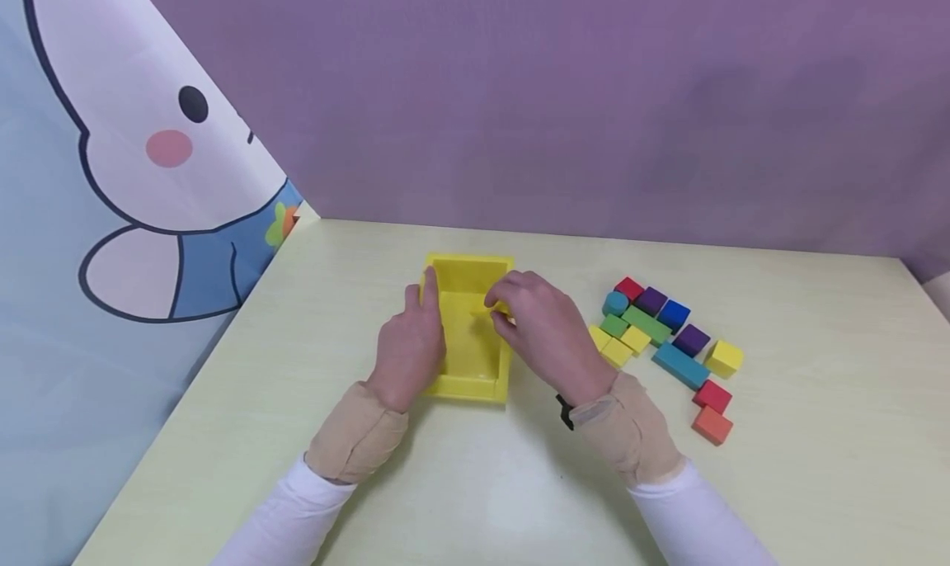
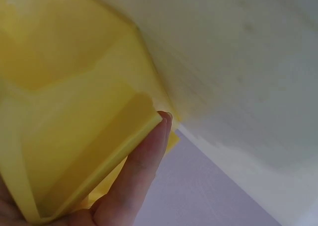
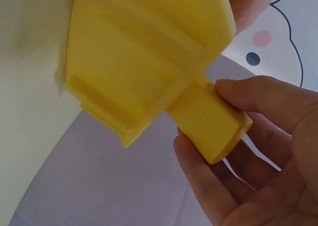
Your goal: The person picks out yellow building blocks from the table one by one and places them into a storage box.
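Note:
A yellow plastic box (image 1: 471, 387) with an open top stands on the table in the head view. My left hand (image 1: 410, 347) grips its left wall, with a finger stretched along the rim (image 2: 110, 166) in the left wrist view. Over the box's right rim, my right hand (image 1: 545, 327) pinches a yellow block (image 3: 211, 119) between thumb and fingers. In the right wrist view one end of that block is hidden behind the box wall (image 3: 149, 52). The head view shows only a small part of the block, as the fingers cover it.
Right of the box lies a loose group of coloured blocks, among them a long green block (image 1: 647, 324), a long teal block (image 1: 680, 366), a yellow cube (image 1: 723, 358) and an orange block (image 1: 712, 425). A purple wall (image 1: 564, 120) rises behind the table (image 1: 831, 434).

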{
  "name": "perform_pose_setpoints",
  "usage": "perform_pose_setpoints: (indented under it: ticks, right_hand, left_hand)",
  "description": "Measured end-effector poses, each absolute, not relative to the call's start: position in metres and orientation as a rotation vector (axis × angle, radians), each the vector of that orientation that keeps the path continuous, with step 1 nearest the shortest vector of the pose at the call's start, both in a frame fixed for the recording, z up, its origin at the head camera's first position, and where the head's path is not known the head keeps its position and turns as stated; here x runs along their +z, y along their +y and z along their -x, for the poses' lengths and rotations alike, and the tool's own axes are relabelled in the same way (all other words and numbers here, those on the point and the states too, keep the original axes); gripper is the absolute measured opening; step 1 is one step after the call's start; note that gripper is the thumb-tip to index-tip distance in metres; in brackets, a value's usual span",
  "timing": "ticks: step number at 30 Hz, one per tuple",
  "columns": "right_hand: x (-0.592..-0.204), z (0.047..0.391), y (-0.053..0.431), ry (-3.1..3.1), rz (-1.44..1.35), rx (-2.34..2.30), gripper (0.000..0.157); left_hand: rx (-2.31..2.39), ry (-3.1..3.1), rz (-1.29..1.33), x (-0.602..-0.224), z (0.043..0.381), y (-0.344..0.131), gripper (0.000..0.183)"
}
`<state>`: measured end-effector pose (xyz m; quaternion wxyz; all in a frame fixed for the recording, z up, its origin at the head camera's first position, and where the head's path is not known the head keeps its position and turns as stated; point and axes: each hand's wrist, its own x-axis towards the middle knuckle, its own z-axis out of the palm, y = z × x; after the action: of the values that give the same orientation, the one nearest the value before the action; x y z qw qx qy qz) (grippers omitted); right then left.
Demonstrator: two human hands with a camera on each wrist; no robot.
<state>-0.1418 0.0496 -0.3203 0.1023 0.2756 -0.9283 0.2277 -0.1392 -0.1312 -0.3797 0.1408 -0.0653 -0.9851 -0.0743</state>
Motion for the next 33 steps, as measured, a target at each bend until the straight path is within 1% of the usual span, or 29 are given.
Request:
perform_pose_setpoints:
  ticks: [33]
  right_hand:
    - [-0.332,0.152,0.040,-2.679,-0.881,0.627,0.010]
  left_hand:
    - [-0.198,-2.831,0.200,-0.379,0.139,-0.131,0.064]
